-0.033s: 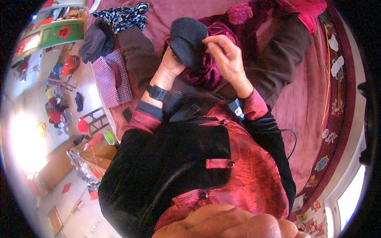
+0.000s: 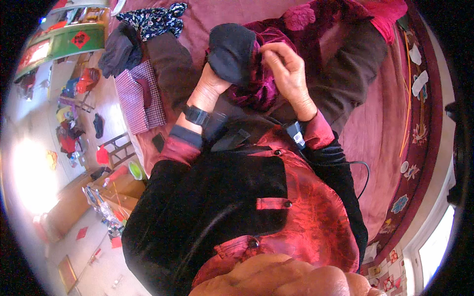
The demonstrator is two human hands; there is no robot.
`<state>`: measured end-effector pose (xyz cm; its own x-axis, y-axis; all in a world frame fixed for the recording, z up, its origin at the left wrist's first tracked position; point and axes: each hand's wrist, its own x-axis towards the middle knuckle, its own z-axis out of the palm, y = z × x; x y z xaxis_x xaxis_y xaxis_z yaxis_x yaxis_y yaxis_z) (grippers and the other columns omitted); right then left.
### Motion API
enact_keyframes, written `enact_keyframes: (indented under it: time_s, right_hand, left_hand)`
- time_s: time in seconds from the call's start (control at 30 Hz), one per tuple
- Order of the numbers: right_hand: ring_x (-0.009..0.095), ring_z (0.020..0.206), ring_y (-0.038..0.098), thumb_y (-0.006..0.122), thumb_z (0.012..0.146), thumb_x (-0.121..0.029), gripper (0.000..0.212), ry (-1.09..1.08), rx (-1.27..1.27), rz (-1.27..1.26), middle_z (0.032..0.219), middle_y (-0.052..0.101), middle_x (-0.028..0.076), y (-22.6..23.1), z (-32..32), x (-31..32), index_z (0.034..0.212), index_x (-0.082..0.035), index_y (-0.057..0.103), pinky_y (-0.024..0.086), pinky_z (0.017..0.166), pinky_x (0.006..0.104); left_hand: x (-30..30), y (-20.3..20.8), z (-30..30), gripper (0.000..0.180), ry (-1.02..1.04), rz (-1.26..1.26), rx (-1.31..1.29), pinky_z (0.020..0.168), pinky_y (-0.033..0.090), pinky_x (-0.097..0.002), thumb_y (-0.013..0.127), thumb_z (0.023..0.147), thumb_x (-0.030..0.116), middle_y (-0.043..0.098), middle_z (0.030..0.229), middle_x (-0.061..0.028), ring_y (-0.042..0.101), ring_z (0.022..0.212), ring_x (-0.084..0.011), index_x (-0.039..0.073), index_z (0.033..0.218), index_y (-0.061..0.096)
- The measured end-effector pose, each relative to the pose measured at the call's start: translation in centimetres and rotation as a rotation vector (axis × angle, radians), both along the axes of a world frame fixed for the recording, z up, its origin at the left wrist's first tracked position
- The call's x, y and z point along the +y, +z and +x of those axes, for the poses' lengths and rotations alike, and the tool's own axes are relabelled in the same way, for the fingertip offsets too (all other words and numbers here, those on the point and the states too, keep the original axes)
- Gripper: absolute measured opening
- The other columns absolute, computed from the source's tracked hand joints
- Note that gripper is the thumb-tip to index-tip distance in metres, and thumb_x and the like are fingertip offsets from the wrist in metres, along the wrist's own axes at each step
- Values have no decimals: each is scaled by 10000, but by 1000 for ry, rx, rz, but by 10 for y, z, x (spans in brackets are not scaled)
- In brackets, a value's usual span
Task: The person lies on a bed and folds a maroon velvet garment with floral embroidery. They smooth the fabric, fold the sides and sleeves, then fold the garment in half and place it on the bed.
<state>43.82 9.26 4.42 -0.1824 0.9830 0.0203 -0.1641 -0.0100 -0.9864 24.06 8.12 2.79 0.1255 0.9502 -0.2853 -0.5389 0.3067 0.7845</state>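
My left hand (image 2: 213, 83) is closed on a black piece of cloth (image 2: 231, 49) with a rounded outline. The cloth hides most of its fingers. Just right of the cloth, my right hand (image 2: 287, 70) has thumb and forefinger pinched together; anything between them is too small to make out. Shiny magenta velvet fabric (image 2: 264, 93) lies bunched under and beside the black cloth, between my legs. A dark band with a square face circles my left wrist.
I sit on a pink-covered bed (image 2: 360, 143). To the left lie a folded checked cloth (image 2: 136, 101), a dark grey garment (image 2: 120, 52) and a floral cloth (image 2: 153, 22). A dark cable (image 2: 366, 172) loops by my right sleeve. A green bowl (image 2: 135, 170) stands beyond the bed's left edge.
My right hand has shifted slightly right, away from the black cloth. The cloth has tipped a little and moved slightly left in my left hand.
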Motion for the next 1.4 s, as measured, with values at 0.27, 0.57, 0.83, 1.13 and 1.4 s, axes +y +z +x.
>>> enact_keyframes:
  time_s: [0.27, 0.57, 0.83, 1.13, 1.4]
  right_hand:
    - [86, 785, 610, 632, 934, -86, 155, 47, 32, -135, 868, 664, 4, -22, 2, 6, 1067, -13, 663, 505, 723, 234]
    - [79, 753, 598, 686, 891, -87, 338, 101, -6, 18, 1029, 669, 17, -17, -3, 12, 1223, -56, 632, 506, 710, 230]
    - [78, 742, 594, 690, 900, -120, 287, 203, 40, -154, 932, 678, 14, -19, -13, 13, 1169, -31, 646, 508, 674, 252]
    - [50, 768, 555, 666, 936, -163, 203, 149, -29, -84, 878, 652, -32, -18, -17, 19, 1092, -36, 684, 471, 679, 216]
    - [55, 844, 584, 666, 937, -168, 200, 191, -53, -140, 896, 667, -38, -21, -15, 19, 1062, -14, 694, 478, 762, 211]
  left_hand:
    - [-3, 2, 0, 412, -37, 49, -207, 1120, 381, -374, 500, 1000, 202, 509, 1433, -71, 518, 1262, -215, 74, 1392, 486]
    - [4, 27, -1, 506, -218, 1052, 1617, 1127, 335, -410, 621, 884, 219, 546, 1354, -151, 485, 1288, -317, 85, 1359, 508]
    - [13, 35, 10, 401, -193, 824, 1386, 959, 462, -419, 655, 838, 224, 631, 1175, -154, 598, 1088, -330, 86, 1211, 600]
    - [8, 9, 6, 406, -83, 664, 1190, 1003, 454, -387, 668, 857, 182, 636, 1208, -145, 601, 1127, -287, 69, 1240, 596]
    - [1, 5, 6, 397, -148, 603, 1126, 1010, 459, -366, 636, 894, 174, 642, 1219, -127, 601, 1146, -264, 57, 1269, 584]
